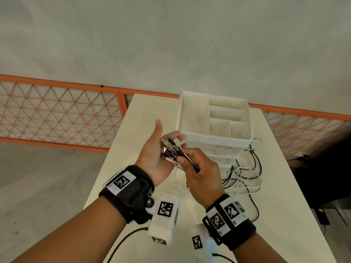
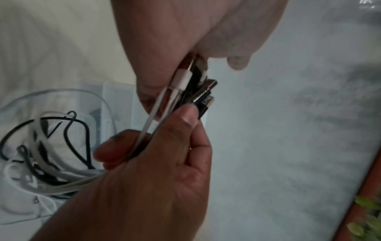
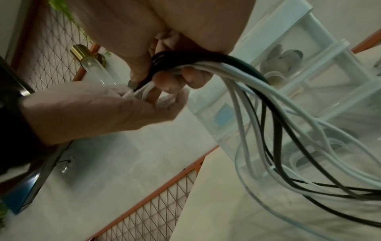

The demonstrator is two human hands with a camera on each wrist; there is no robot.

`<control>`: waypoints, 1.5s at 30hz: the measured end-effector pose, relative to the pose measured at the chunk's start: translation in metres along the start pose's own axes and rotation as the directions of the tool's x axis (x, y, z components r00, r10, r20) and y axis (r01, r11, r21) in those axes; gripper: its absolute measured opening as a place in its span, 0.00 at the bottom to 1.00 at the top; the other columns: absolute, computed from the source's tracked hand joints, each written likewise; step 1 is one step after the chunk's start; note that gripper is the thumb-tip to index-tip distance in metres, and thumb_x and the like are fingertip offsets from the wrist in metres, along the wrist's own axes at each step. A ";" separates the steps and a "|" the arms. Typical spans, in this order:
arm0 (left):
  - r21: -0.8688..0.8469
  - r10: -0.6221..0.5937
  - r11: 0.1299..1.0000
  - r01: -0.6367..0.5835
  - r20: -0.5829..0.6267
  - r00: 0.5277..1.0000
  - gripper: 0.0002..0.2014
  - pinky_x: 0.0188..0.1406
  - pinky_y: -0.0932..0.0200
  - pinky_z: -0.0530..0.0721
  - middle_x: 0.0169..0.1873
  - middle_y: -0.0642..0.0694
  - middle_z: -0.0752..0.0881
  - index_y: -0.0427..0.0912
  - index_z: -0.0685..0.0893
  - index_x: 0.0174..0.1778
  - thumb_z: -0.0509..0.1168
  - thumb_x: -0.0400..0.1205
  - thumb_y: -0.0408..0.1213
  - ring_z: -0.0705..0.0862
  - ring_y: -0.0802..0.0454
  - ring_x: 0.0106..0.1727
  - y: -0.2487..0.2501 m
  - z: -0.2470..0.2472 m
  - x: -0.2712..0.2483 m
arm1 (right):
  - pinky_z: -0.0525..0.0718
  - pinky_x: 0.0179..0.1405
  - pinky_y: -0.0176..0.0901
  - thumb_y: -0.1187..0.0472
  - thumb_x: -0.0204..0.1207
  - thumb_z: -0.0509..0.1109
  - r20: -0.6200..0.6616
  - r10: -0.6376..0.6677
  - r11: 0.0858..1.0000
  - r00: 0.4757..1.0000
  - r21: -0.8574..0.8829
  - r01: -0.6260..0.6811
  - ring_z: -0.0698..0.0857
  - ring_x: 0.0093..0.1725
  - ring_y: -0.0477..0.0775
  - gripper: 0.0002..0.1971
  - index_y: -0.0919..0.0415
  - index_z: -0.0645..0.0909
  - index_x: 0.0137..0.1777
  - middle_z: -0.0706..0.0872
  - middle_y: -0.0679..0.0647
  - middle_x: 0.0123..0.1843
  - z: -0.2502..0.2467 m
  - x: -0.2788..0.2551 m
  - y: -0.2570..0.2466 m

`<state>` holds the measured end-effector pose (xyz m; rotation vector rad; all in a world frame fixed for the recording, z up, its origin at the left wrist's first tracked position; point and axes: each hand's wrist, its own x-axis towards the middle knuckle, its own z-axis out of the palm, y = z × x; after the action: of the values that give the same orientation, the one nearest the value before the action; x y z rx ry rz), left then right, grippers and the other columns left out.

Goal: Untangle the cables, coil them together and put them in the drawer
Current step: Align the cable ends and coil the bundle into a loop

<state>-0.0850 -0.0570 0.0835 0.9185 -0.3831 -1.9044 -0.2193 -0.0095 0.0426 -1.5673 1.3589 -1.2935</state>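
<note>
Between our hands sit the plugs (image 1: 171, 149) of the cables (image 1: 242, 179), bunched, we judge, so the ends line up for coiling. Our right hand (image 1: 201, 173) pinches the cables behind them; our left hand (image 1: 153, 150), cupped and mostly open, steadies them. Slack loops trail on the table (image 1: 144, 114) beside the drawers (image 1: 224, 150).

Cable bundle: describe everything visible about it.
The cable bundle is several thin black and white cords, plug ends gathered side by side across the open palm of the left hand. The right hand grips the cords just behind the plugs. The rest trails down in loose loops onto the table beside the drawer unit.
</note>
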 end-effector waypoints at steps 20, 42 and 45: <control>0.160 0.259 0.952 -0.261 0.033 0.965 0.20 0.42 0.44 0.86 0.41 0.38 0.90 0.40 0.86 0.44 0.71 0.75 0.56 0.89 0.39 0.45 -0.024 0.016 -0.011 | 0.78 0.20 0.39 0.57 0.75 0.81 -0.109 0.227 0.946 0.968 0.259 -0.193 0.80 0.23 0.52 0.05 0.57 0.93 0.41 0.91 0.56 0.34 -0.002 0.014 -0.018; 0.853 0.507 0.399 -0.338 0.102 0.856 0.06 0.20 0.62 0.72 0.19 0.54 0.80 0.43 0.83 0.37 0.74 0.78 0.37 0.75 0.56 0.19 -0.012 -0.005 -0.005 | 0.80 0.29 0.36 0.51 0.75 0.79 0.237 0.187 0.982 0.953 -0.045 -0.181 0.84 0.28 0.44 0.17 0.43 0.77 0.60 0.90 0.58 0.37 -0.023 0.011 -0.018; 0.768 0.541 0.533 -0.356 0.014 0.841 0.06 0.19 0.62 0.70 0.24 0.44 0.81 0.39 0.83 0.37 0.73 0.78 0.31 0.78 0.48 0.21 -0.003 -0.011 -0.004 | 0.77 0.27 0.32 0.43 0.77 0.76 0.357 0.268 0.963 0.895 -0.131 -0.236 0.82 0.24 0.39 0.17 0.45 0.81 0.62 0.87 0.47 0.27 -0.036 0.013 -0.015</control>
<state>-0.0776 -0.0510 0.0756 1.3884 -1.2141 -1.0905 -0.2499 -0.0154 0.0693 -1.5358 1.3295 -0.7428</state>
